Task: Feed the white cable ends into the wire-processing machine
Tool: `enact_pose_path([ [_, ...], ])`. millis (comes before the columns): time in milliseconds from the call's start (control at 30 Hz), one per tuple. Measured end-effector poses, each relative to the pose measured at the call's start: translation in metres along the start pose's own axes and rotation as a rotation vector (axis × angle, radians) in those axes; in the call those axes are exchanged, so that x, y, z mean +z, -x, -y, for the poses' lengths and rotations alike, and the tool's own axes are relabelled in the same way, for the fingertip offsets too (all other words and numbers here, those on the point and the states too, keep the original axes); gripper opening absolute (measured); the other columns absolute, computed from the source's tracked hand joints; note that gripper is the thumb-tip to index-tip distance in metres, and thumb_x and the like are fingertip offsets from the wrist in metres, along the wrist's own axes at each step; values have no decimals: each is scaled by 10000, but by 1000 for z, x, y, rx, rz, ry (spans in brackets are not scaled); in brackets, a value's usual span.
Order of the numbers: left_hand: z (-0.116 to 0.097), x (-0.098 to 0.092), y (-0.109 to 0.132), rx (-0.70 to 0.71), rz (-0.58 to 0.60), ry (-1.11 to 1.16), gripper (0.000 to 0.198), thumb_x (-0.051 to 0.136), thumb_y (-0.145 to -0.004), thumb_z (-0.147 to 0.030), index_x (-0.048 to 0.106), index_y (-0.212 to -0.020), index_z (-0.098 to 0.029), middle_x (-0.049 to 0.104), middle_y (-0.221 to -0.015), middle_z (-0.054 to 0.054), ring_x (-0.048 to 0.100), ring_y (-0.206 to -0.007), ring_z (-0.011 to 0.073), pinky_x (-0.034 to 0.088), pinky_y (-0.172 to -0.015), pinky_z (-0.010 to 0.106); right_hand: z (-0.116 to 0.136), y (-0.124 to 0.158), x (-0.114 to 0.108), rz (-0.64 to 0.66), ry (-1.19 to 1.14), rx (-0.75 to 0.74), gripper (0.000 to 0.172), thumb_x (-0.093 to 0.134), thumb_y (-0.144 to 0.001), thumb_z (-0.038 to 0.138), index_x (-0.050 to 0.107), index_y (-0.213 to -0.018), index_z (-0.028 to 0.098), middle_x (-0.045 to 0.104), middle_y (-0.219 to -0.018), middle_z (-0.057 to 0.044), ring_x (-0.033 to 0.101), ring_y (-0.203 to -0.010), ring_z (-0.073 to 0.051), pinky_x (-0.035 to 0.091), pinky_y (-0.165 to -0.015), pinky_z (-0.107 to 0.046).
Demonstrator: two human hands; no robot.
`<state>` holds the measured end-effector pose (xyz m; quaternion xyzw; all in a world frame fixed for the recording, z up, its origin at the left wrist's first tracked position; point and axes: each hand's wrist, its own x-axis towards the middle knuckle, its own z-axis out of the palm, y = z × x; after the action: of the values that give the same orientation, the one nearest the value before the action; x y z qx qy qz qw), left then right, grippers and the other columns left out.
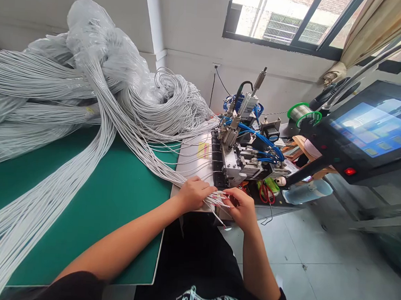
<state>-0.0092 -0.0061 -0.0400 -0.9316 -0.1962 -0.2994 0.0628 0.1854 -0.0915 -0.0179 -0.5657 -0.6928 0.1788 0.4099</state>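
Left hand (pixel 194 195): closed around a white cable bundle (pixel 167 171), just behind the ends. Presumably gripped there so the strands stay together while the tips fan out free. Right hand (pixel 242 209): fingers and thumb closed on some of the red-marked wire ends (pixel 218 199); can't tell if that's 1 wire or several, tips overlap. Looks like 1 hand anchors, the other works the loose ends.

Bundle location: runs from the pile across the green desk (pixel 117 199) to the near edge of the white plate (pixel 191 155), ends overhanging toward the person. Slack behind it probably keeps pull off the grip.

Pneumatic wire-processing machine (pixel 233 163) sits just beyond the hands, at the plate's far side. Separate single wires lie spaced out across the plate into its black edge, likely spread so they don't tangle. Bulk cable sits back left, part wrapped in clear plastic bag (pixel 89 23), probably to keep coils bunched.

Touchscreen (pixel 378 123) on the right, angled toward the person, presumably for easy reading. Green-flanged wire spool (pixel 303 114) behind it; red-handled scissors (pixel 267 192) near the right hand, within reach.
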Motion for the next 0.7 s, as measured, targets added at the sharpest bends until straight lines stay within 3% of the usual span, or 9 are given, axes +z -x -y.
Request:
enact_pose_path([
  [200, -1, -1, -1, -11, 28, -18, 277, 494, -858, -253, 630, -1089, -186, 649, -771, 33, 604, -707, 177, 407, -682, 319, 0, -1, 3, -51, -75, 44, 139, 583, -861, 298, 682, -874, 200, 677, -847, -46, 589, -732, -158, 441, -645, -272],
  [333, -4, -4, -2, -59, 10, -34, 376, 487, -824, -168, 594, -1184, -165, 681, -900, 70, 617, -797, 204, 428, -712, 329, -3, -1, 7, -235, -221, 155, 200, 623, -836, 382, 693, -835, 194, 680, -837, -53, 607, -763, -178, 477, -688, -288],
  [467, -6, -8, -3, -182, -74, -45, 303, 449, -808, -116, 651, -1026, -173, 689, -904, 75, 607, -831, 204, 435, -745, 334, -8, -2, 9, -408, -381, 356, 299, 675, -774, 457, 694, -836, 165, 679, -781, -59, 612, -716, -182, 491, -646, -285],
  [567, -6, -8, -2, -155, -113, -28, 264, 431, -827, -120, 657, -946, -188, 681, -829, 55, 590, -778, 187, 417, -732, 321, -10, -2, 10, -434, -462, 434, 349, 686, -758, 480, 709, -882, 155, 693, -802, -67, 631, -750, -192, 506, -667, -287],
  [700, -5, -5, -2, -110, -124, -18, 248, 452, -810, -110, 643, -937, -203, 668, -793, 22, 576, -746, 168, 385, -787, 328, -11, -2, 10, -379, -470, 429, 360, 641, -808, 476, 714, -978, 166, 700, -849, -72, 635, -801, -193, 504, -699, -281],
])
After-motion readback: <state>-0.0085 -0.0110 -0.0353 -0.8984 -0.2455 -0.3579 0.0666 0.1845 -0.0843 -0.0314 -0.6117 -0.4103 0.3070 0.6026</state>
